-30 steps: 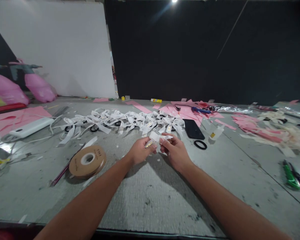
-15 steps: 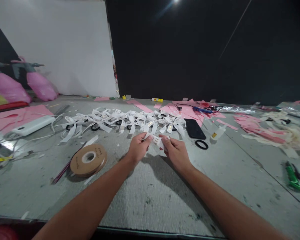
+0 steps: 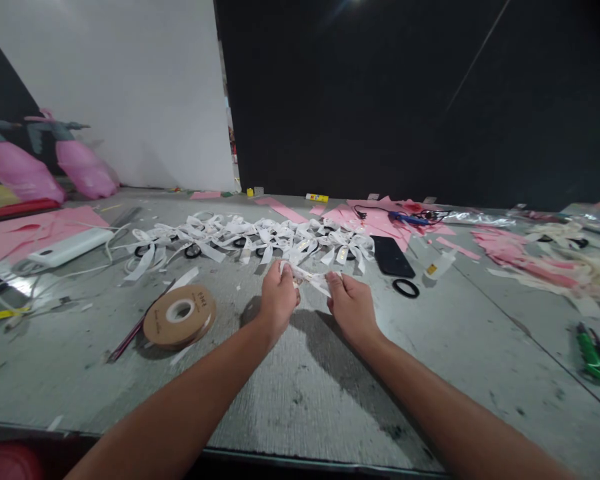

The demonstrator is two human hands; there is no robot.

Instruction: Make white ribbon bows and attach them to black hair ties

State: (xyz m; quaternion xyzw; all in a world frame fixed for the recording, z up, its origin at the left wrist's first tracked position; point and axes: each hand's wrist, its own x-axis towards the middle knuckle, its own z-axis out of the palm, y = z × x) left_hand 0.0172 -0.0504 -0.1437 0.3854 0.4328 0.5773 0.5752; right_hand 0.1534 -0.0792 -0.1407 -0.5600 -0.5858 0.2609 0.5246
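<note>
Stretched between my two hands is a white ribbon [image 3: 311,278], narrowed in the middle. My left hand [image 3: 279,297] pinches one end with its thumb on top and fingers curled under. The other end is gripped by my right hand [image 3: 353,300], thumb and fingers pressed together. Just beyond them lies a long heap of white ribbon bows [image 3: 260,237], some with black hair ties under them. A cardboard ribbon spool [image 3: 193,323] rests left of my left forearm. A black ring-shaped hair tie [image 3: 405,288] lies to the right of my right hand.
A black phone [image 3: 393,257] and a small clear bottle [image 3: 440,265] lie at the right. Farther right are pink and cream strips [image 3: 525,257] and a green-handled tool [image 3: 595,353]. A white power strip [image 3: 73,247] with cables lies left, near pink sprayers [image 3: 83,167].
My hands have drawn slightly apart, and the ribbon between them now shows longer and twisted. My left hand has turned more upright.
</note>
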